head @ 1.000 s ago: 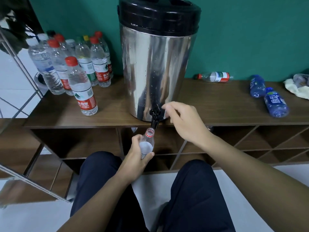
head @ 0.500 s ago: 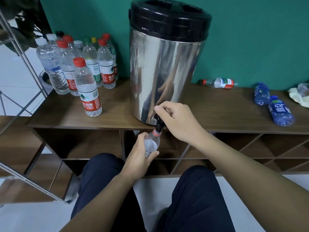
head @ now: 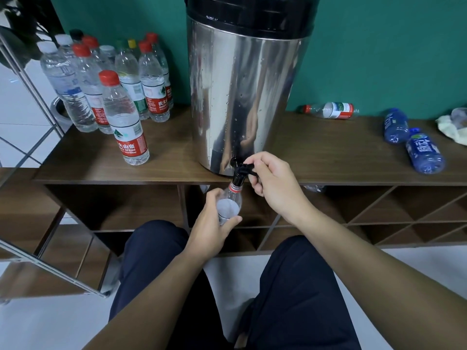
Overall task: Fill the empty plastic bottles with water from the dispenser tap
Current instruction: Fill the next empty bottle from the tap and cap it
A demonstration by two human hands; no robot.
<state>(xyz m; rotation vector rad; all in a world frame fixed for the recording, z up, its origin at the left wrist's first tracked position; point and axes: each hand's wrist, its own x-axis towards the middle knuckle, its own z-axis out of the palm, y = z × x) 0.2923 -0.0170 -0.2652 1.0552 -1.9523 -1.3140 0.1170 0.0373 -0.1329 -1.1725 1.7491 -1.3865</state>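
Observation:
A steel dispenser [head: 242, 92] with a black lid stands on the wooden shelf [head: 328, 157]. Its black tap [head: 240, 170] juts out over the shelf's front edge. My right hand [head: 271, 183] pinches the tap's lever from the right. My left hand [head: 212, 223] grips a clear plastic bottle [head: 228, 203] upright, its open neck right under the spout. The bottle's lower part is hidden by my fingers.
Several capped water bottles [head: 126, 122] stand in a cluster left of the dispenser. To the right lie a red-labelled bottle [head: 331, 110], two blue bottles [head: 424, 154] and a pale cloth [head: 452, 128]. Open cubbies sit under the shelf; a metal rack [head: 38, 253] is at left.
My right hand has shifted from on top of the tap to its right side, gripping the lever. The bottle's neck stays under the spout. The view has moved closer.

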